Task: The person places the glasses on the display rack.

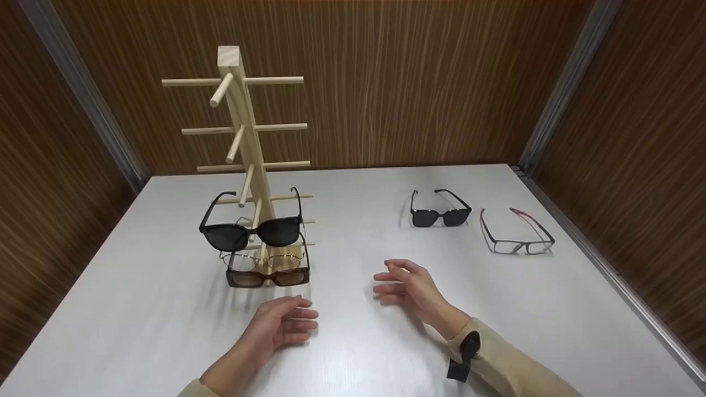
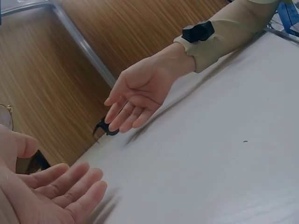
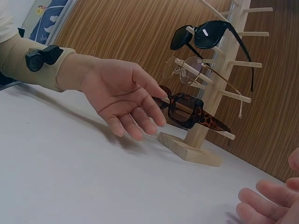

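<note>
My left hand (image 1: 278,325) is held with relaxed fingers just in front of the wooden display stand (image 1: 242,121), holding nothing. To its right my right hand (image 1: 413,289), also holding nothing, hovers with loosely bent fingers. On the stand's lower pegs hang black sunglasses (image 1: 280,231), thin gold-rimmed glasses (image 3: 190,71) below them, and tortoiseshell sunglasses (image 3: 186,110) lowest. Black sunglasses (image 1: 439,217) and glasses with dark frames and red temples (image 1: 521,246) lie on the white table beyond my right hand.
Pegs (image 1: 276,80) stick out from the stand's upper part on several sides. Wood-grain panels (image 1: 386,82) wall in the white table (image 1: 353,215) at the back and both sides, with a metal rail (image 1: 612,270) along the right edge.
</note>
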A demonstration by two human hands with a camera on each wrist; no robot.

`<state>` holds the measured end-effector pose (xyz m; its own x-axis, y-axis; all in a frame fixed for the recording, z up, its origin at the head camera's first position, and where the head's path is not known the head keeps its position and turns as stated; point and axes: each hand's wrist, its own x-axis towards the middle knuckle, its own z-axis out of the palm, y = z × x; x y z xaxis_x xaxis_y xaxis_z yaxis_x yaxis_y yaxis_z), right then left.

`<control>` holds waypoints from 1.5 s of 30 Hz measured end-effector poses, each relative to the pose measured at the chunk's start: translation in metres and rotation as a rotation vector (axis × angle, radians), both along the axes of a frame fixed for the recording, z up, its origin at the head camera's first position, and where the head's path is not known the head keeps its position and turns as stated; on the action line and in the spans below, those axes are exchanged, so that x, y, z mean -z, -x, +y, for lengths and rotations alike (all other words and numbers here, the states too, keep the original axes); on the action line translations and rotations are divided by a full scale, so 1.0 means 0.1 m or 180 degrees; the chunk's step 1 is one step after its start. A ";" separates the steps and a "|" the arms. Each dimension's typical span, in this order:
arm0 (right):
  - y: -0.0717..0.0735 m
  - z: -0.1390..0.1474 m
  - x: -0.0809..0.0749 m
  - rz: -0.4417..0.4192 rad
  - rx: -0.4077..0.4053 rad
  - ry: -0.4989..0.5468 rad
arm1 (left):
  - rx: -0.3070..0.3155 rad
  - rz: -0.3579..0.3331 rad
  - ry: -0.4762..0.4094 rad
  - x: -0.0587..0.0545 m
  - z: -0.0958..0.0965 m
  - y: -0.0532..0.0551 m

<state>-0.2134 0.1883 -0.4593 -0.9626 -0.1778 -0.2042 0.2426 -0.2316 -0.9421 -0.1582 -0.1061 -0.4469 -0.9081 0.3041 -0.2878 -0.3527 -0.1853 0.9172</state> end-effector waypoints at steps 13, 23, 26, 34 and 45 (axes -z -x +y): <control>0.03 0.22 -0.04 -0.0072 0.0201 0.0037 | 0.0019 0.0015 -0.0065 0.00 0.44 0.14; 0.07 0.44 -0.04 -0.0081 0.0342 0.0067 | -0.0011 0.0111 -0.0118 0.04 0.64 0.24; 0.08 0.51 -0.05 -0.0075 0.0400 0.0062 | 0.0083 0.0141 -0.0070 0.04 0.70 0.26; 0.10 0.67 -0.09 -0.0034 0.0540 0.0075 | 0.0079 0.0174 -0.0258 0.01 0.92 0.32; 0.16 0.86 -0.15 -0.0010 0.0757 0.0107 | -0.0083 0.0207 -0.0487 -0.04 1.23 0.48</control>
<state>-0.2293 0.2743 -0.4443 -0.9776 0.0470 -0.2052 0.1806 -0.3136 -0.9322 -0.2060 0.0165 -0.4432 -0.9315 0.3160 -0.1803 -0.2869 -0.3330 0.8982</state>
